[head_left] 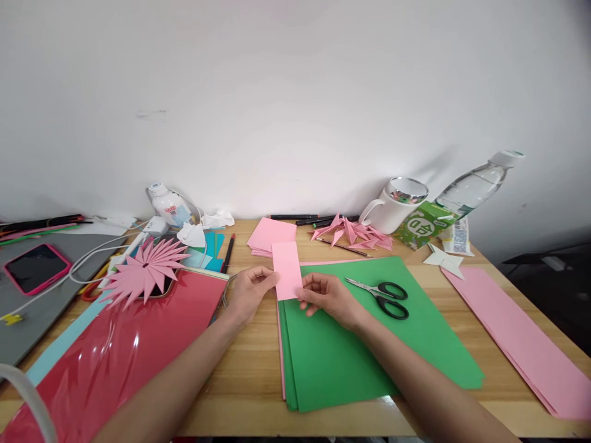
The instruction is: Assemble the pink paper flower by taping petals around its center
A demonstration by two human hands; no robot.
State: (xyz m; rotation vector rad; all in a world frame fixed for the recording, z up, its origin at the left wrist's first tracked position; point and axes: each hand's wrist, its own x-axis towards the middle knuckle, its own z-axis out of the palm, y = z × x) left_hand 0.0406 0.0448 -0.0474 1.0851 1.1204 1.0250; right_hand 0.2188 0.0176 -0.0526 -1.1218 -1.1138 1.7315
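Note:
A pink paper rectangle (pixel 287 267) is held up between my two hands, above the far left corner of the green paper stack (pixel 351 344). My left hand (pixel 252 292) pinches its left edge between thumb and fingers. At its lower right corner, my right hand (pixel 330 298) grips it with thumb and fingertips. Just behind the rectangle lies a pile of pink paper squares (pixel 272 235). Scissors with black handles (pixel 388 298) rest on the green paper, right of my right hand, their blades slightly apart.
Folded pink paper pieces (pixel 353 234) lie by a white mug (pixel 394 206), a green box (pixel 422 226) and a plastic bottle (pixel 475 187). Long pink sheets (pixel 521 344) lie at the right. Leftward are a pink pinwheel shape (pixel 145 271), a red folder (pixel 133 351) and a phone (pixel 37 269).

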